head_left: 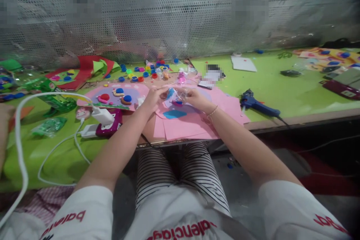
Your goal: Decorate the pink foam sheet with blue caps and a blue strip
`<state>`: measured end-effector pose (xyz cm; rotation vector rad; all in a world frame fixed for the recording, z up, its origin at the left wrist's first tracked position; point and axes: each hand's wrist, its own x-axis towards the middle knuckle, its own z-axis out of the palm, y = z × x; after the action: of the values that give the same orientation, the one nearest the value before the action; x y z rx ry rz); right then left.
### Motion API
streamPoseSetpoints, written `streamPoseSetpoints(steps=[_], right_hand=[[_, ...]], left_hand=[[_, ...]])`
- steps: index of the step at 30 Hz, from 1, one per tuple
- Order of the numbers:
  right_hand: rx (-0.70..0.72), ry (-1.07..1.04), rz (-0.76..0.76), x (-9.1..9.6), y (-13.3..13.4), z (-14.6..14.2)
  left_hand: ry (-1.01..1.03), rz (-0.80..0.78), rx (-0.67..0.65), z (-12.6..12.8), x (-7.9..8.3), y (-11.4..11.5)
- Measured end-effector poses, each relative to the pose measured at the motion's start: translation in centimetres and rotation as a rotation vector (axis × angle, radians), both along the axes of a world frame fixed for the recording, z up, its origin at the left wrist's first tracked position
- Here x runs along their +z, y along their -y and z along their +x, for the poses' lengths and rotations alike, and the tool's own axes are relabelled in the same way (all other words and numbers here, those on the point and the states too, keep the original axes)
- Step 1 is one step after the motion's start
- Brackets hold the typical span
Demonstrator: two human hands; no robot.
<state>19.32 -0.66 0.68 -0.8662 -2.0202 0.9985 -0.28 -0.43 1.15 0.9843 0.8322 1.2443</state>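
Note:
Over the pink paper (185, 127) at the table's front edge, my left hand (154, 98) pinches a small soft-looking blue piece (170, 93), too blurred to name more exactly. My right hand (194, 97) is closed on a bit of clear plastic wrap (183, 94), close beside the blue piece. Under my hands lies a pink and lilac cut-out with a flat blue oval (174, 114) on it. Left of my left hand is a decorated lilac card (109, 95) with snail-like figures made of bottle caps and clay.
Many coloured bottle caps (140, 79) lie behind my hands. A blue glue gun (260, 105) rests at right, near a phone-like object (211, 78). Chargers on a purple power strip (111, 123), white cables and a green bottle (53, 95) are at left. A perforated metal panel (168, 15) stands behind.

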Motion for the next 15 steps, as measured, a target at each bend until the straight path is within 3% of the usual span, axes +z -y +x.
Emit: streamPoseSetpoints(steps=[15], right_hand=[[0.029, 0.009, -0.017, 0.24, 0.27, -0.28]], left_hand=[[-0.013, -0.013, -0.046, 0.01, -0.76, -0.18]])
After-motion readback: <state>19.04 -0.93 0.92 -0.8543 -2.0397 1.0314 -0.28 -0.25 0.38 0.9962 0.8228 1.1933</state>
